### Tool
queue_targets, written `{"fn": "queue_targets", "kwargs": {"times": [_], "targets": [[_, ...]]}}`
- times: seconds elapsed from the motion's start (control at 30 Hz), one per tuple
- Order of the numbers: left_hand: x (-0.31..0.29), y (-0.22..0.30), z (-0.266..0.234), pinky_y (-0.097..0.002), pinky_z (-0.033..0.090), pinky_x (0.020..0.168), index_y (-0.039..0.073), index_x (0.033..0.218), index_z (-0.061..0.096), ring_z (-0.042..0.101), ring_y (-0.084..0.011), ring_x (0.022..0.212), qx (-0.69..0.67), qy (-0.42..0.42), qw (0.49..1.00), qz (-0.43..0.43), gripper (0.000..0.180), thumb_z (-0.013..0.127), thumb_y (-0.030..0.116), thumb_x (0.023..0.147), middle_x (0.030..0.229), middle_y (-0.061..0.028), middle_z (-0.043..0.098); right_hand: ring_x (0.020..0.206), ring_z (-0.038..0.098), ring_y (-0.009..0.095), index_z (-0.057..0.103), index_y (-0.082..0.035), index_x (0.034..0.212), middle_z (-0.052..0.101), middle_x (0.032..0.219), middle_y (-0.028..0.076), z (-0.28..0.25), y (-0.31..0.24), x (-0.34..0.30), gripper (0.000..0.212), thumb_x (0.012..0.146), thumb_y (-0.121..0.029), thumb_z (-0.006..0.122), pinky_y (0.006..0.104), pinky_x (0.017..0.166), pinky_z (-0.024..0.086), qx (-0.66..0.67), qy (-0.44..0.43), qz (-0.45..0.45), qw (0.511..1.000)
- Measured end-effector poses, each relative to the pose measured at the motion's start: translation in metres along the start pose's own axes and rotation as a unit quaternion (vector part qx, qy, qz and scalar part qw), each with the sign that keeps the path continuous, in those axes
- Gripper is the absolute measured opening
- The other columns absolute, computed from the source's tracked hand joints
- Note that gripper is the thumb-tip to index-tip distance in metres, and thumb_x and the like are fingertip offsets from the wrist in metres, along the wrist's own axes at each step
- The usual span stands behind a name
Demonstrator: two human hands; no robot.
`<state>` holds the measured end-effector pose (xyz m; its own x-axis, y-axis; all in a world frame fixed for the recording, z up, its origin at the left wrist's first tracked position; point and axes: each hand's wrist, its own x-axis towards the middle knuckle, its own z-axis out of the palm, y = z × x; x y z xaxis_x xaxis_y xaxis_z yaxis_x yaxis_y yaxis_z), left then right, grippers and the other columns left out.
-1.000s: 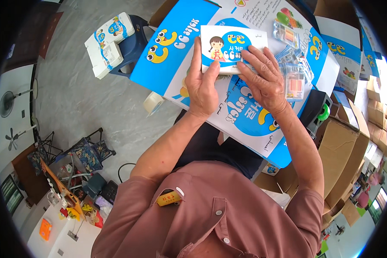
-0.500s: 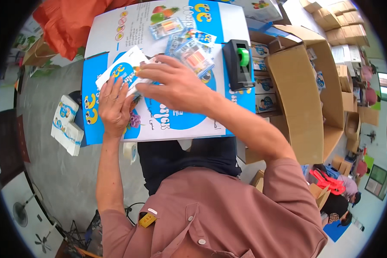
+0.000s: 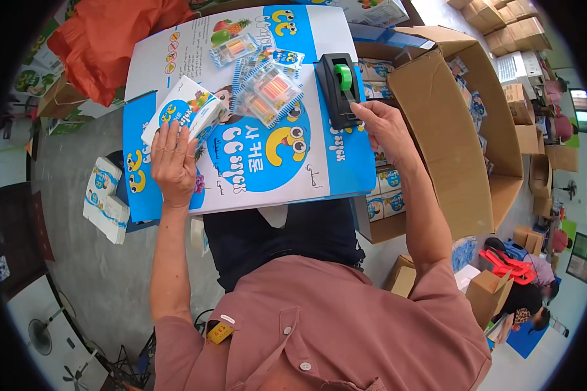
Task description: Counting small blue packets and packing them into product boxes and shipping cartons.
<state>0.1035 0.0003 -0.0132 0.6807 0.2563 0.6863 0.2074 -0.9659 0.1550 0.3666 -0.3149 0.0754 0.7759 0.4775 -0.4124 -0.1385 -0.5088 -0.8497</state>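
Observation:
A small white and blue box point(image 3: 188, 107) with fruit pictures lies at a slant on a large printed carton point(image 3: 209, 201). My left hand point(image 3: 174, 166) keeps hold of its near end, fingers stretched over the top and thumb by the near edge. At the carton's right side stands a black tape dispenser point(image 3: 330, 98) with a green-cored tape roll point(image 3: 343, 77). My right hand point(image 3: 385, 127) is at the dispenser's near end, thumb and forefinger pinched on the tape's end. Clear candy packets point(image 3: 267, 91) with coloured sticks lie between box and dispenser.
An open brown carton point(image 3: 447, 140) with packed small boxes point(image 3: 388, 192) stands to the right. Flattened small boxes point(image 3: 104, 202) lie at the left, and an orange-red bag point(image 3: 114, 45) is at the far left. Other people point(image 3: 525, 309) are at the lower right.
My right hand has left the small box and moved right to the tape dispenser. The left hand stays on the box. The whole scene has shifted slightly in view.

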Motion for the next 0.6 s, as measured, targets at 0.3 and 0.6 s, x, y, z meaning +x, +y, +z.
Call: {"fn": "queue_targets", "kwargs": {"times": [0.3,0.6], "targets": [[-0.003,0.001,0.003,-0.0475,0.045,0.114,0.01,0.125,0.075,0.06,-0.0285,0.134,0.01,0.004,1.0,-0.01,0.03,0.074,0.02,0.096,0.136,-0.0093,0.069,0.075,0.061,0.01,0.071,-0.003,0.109,0.06,0.081,0.0,0.011,0.038,0.006,0.025,0.102,-0.026,0.067,0.0333,0.074,0.059,0.297,0.004,0.012,0.955],[-0.005,-0.001,0.007,-0.0467,0.045,0.114,0.01,0.123,0.076,0.06,-0.0285,0.134,0.007,0.014,1.0,-0.01,0.028,0.074,0.02,0.096,0.134,-0.009,0.069,0.112,0.066,0.024,0.067,0.003,0.113,0.068,0.113,0.014,0.015,0.09,-0.005,0.024,0.102,-0.018,0.064,0.0466,0.111,0.05,0.474,-0.057,-0.077,0.875]]}}
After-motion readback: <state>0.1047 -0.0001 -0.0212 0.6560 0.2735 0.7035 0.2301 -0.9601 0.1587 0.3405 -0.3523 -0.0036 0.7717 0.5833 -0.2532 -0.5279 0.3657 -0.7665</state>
